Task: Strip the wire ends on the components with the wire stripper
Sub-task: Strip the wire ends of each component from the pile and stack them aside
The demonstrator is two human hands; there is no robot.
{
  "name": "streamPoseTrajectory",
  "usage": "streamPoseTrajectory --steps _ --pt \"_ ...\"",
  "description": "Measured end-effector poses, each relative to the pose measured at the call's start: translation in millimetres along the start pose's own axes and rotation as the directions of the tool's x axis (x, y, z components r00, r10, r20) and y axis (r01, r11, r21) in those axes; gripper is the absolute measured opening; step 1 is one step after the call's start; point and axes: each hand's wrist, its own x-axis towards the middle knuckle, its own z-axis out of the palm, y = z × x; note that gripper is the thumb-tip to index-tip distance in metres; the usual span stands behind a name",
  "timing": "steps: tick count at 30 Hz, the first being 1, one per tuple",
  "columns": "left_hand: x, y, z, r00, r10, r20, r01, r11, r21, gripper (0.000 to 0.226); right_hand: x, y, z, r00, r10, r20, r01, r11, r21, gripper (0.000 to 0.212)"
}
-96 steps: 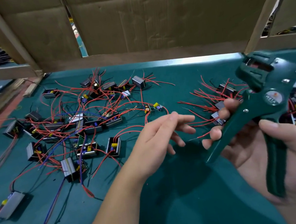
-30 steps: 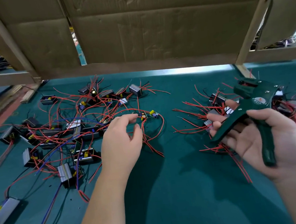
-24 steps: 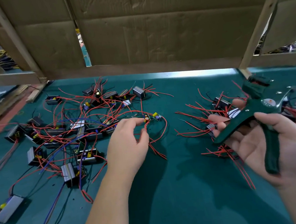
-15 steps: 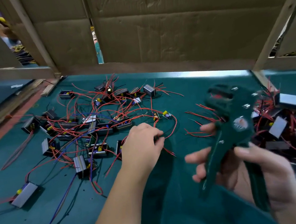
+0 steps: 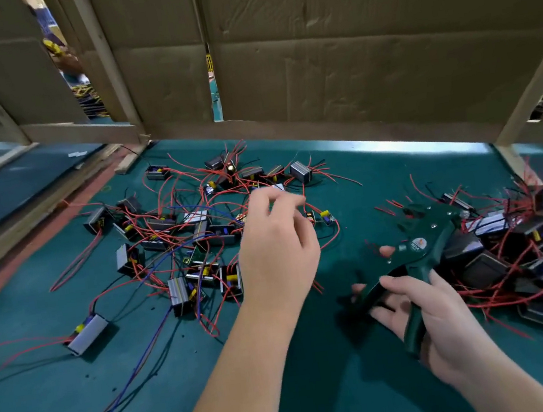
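Presently my right hand [image 5: 430, 319] grips the dark green pistol-handled wire stripper [image 5: 418, 247] ready for feeding; my left hand [image 5: 278, 253] curls over the red-wired boxy components [image 5: 179, 290], pinch unconfirmed.

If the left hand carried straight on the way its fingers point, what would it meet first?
Likely the wired components at the pile's far edge, just beyond the left hand. Its height above them is unclear, so it might pass over.

Your left hand [image 5: 277, 250] reaches forward on a bare forearm, back of the hand up, fingers [image 5: 274, 202] bunched at the tips and too blurred to show a pinch, while your right hand [image 5: 430, 319] sits low, palm up, gripping the wire stripper [image 5: 420, 248], thumb on top.
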Motion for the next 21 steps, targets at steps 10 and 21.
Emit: streamPoseTrajectory --steps 10,21 --pt "89 -62 -41 0.699 -0.537 0.471 -0.085 0.592 0.801 0.035 -24 8 9 0.981 0.015 0.195 0.025 0.980 -0.197 0.061" --pt "86 -103 -45 0.740 -0.292 0.605 -0.066 0.864 0.499 0.048 -23 5 4 0.980 0.027 0.198 -0.011 0.997 -0.081 0.059"
